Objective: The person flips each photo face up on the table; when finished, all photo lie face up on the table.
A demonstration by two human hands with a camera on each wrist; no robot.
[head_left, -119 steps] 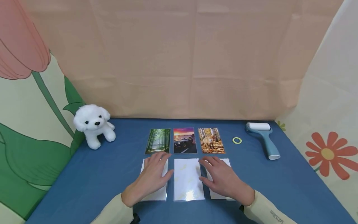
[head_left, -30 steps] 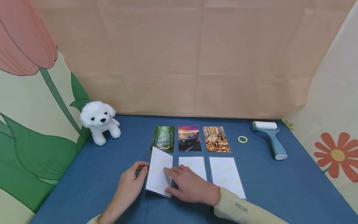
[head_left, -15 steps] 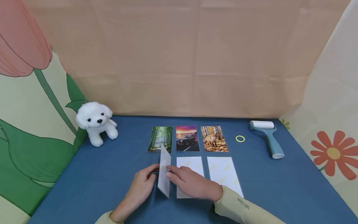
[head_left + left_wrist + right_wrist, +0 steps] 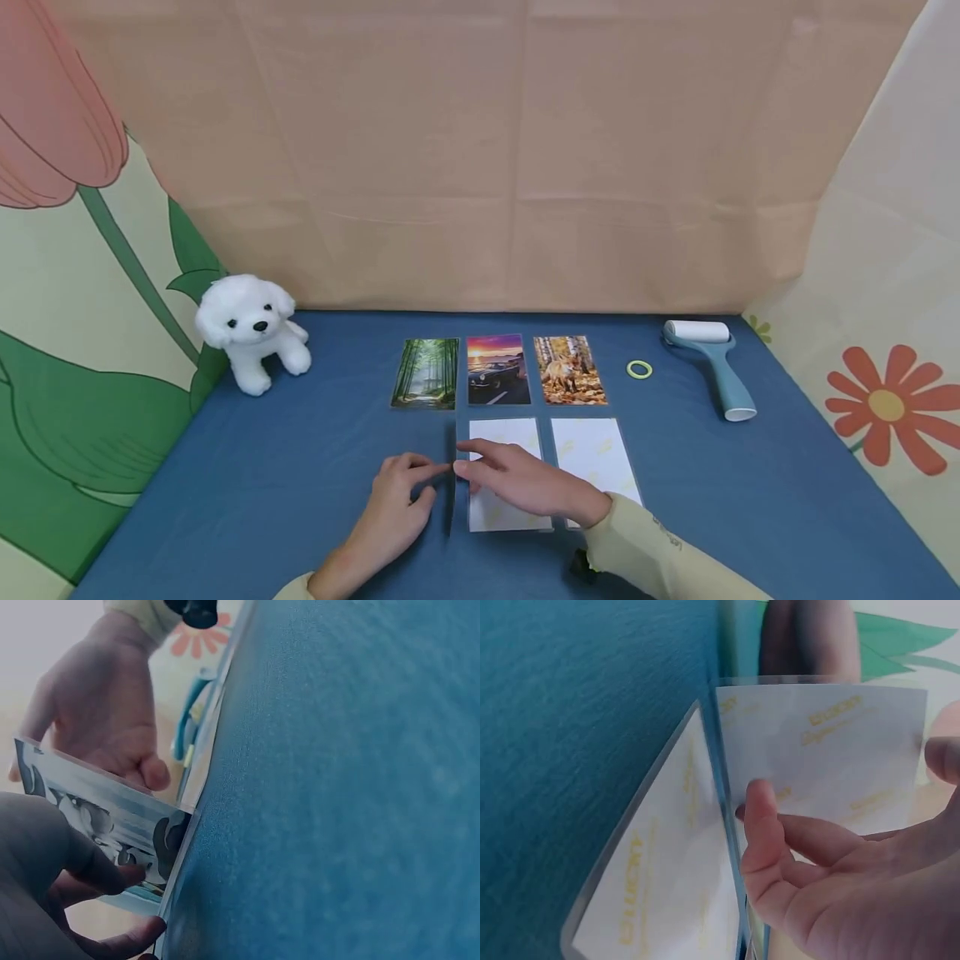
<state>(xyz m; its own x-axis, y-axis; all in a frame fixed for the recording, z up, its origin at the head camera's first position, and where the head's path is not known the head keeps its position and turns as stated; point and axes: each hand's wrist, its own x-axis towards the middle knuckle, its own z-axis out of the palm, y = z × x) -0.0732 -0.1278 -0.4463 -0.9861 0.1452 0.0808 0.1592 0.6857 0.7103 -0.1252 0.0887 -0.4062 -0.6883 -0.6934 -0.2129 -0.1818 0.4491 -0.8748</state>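
Observation:
A laminated photo card (image 4: 452, 500) stands on its edge, nearly upright, at the left end of the near row. Its picture side, with dark curved shapes on a pale ground, faces my left hand (image 4: 396, 500); the left fingertips touch that side in the left wrist view. From the right, my right hand (image 4: 525, 482) meets the white back (image 4: 825, 750), which bears yellow print, with fingers spread loosely along it. The card stays up between the two hands. Under the right hand lies a middle card (image 4: 506, 429), white side up, partly covered, with a right card (image 4: 592, 450) beside it.
Behind stand three picture cards in a row: green forest (image 4: 426, 373), car at sunset (image 4: 497, 369), and fox in leaves (image 4: 570, 370). Farther right are a yellow-green ring (image 4: 639, 369) and a lint roller (image 4: 718, 367). A white plush dog (image 4: 251, 329) sits at the back left.
The left card lay flat under the left hand at first. It has been raised and tipped up onto its edge, while the right hand has moved left to it. The other cards stay put.

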